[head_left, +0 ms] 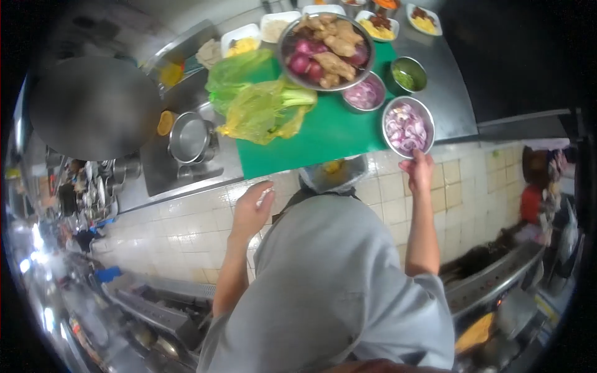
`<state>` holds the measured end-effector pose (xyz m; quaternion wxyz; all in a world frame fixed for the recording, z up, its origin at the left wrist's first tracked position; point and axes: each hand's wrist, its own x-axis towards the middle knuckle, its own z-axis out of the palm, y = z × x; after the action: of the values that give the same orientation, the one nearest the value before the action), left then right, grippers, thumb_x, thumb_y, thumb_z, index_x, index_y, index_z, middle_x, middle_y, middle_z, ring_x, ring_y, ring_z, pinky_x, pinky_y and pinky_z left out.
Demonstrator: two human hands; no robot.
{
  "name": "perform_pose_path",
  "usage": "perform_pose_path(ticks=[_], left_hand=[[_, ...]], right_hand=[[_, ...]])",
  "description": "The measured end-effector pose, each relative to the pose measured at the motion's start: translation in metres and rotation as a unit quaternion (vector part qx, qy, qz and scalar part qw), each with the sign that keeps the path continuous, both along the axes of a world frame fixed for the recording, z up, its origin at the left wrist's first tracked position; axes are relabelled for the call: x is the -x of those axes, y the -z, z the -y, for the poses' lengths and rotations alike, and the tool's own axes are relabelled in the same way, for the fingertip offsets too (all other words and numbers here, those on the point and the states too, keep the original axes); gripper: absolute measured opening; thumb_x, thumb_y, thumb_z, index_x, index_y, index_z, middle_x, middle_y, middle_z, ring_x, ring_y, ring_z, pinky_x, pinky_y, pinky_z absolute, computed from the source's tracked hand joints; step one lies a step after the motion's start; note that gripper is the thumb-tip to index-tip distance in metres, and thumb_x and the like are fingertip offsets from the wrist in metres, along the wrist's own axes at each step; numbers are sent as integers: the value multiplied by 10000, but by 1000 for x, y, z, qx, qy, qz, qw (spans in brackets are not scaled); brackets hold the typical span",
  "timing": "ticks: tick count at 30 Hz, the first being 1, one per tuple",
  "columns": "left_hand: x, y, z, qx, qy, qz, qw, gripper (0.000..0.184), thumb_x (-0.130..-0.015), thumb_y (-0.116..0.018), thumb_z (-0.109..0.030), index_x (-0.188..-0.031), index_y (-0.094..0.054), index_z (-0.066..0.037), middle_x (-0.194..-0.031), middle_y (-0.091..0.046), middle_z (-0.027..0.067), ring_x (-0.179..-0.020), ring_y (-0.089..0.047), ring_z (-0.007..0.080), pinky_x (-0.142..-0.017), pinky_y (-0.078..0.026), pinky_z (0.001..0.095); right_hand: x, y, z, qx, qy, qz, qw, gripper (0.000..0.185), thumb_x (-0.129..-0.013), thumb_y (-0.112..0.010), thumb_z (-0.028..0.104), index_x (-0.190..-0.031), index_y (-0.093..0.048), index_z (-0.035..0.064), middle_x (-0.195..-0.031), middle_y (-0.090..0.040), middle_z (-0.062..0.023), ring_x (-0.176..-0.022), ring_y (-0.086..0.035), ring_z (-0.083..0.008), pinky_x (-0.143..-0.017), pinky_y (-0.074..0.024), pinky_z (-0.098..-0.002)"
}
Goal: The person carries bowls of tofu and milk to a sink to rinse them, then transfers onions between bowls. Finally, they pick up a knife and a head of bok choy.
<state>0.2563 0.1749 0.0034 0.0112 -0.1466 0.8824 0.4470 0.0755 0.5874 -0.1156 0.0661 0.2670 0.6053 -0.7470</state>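
Observation:
My right hand grips the near rim of a metal bowl of sliced red onion at the right edge of the green cutting board. Empty, with fingers apart, my left hand hangs in front of the board's near left edge. Beside the held bowl is another bowl of chopped onion. Behind it, a large metal bowl holds ginger and whole red onions. Leafy greens lie on the left of the board.
A small bowl with chopped greens stands at the right. White dishes of ingredients line the back. At the left is a sink with a metal pot. A lined bin sits below the counter edge.

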Motion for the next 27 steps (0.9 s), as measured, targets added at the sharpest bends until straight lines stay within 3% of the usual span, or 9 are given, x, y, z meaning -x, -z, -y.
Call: perform_pose_path(ticks=[1,4,8,11,15,20,22,27], left_hand=[[-3,0,3,9,-7,12,1000,256,-950,-680,-155,-1171,-685,-26,-1144,-708,180,-1044,-693,305,-863,-545,342],[-18,9,18,25,-27,12,999,257,-951,-677,-148,-1173,-687,-18,-1146,-711,180,-1049,-693,291,-879,-536,341],[-36,15,30,6,-55,31,998,256,-954,-674,-144,-1172,-692,-11,-1146,-716,171,-1048,-693,268,-883,-534,345],[-50,23,39,15,-89,42,995,256,-955,-671,-142,-1176,-698,-16,-1136,-723,153,-1018,-692,248,-870,-532,334],[-51,-1,30,35,-118,65,990,252,-953,-673,-141,-1174,-702,-23,-1136,-724,149,-1001,-692,250,-847,-531,331],[-60,-14,20,69,-130,98,984,251,-947,-675,-146,-1165,-706,-26,-1149,-720,150,-996,-694,259,-843,-532,345],[-81,7,27,57,-124,88,987,252,-946,-676,-148,-1162,-705,-22,-1149,-719,157,-998,-695,266,-849,-533,349],[-93,11,23,70,-166,107,978,261,-941,-677,-150,-1160,-699,-10,-1146,-714,177,-1020,-698,294,-875,-535,362]], right_hand=[[2,1,-3,-13,17,0,1000,268,-939,-585,150,-1131,-552,-33,-855,-660,-107,-516,-613,-165,-530,-598,-336],[-4,-18,-2,-5,65,-12,998,223,-927,-586,127,-1087,-563,-26,-830,-653,-104,-534,-619,-165,-539,-601,-341],[10,6,-44,1,139,-16,990,167,-930,-594,119,-1019,-562,-18,-809,-644,-102,-566,-631,-175,-550,-600,-363],[31,0,-52,4,136,-32,990,177,-965,-586,142,-1023,-553,-22,-775,-638,-93,-609,-646,-179,-574,-601,-364],[57,2,-65,25,122,-22,992,158,-958,-601,133,-1041,-578,1,-807,-651,-71,-623,-651,-171,-593,-607,-355],[73,14,-70,98,84,-26,991,266,-1016,-579,264,-1116,-600,18,-947,-712,-112,-715,-682,-153,-614,-620,-313],[73,15,-75,119,65,-32,990,330,-1018,-596,341,-1172,-594,50,-1012,-719,-103,-745,-683,-156,-636,-608,-320],[40,20,-65,155,28,-13,987,388,-1036,-550,386,-1239,-590,59,-1050,-719,-93,-768,-675,-144,-666,-575,-282]])
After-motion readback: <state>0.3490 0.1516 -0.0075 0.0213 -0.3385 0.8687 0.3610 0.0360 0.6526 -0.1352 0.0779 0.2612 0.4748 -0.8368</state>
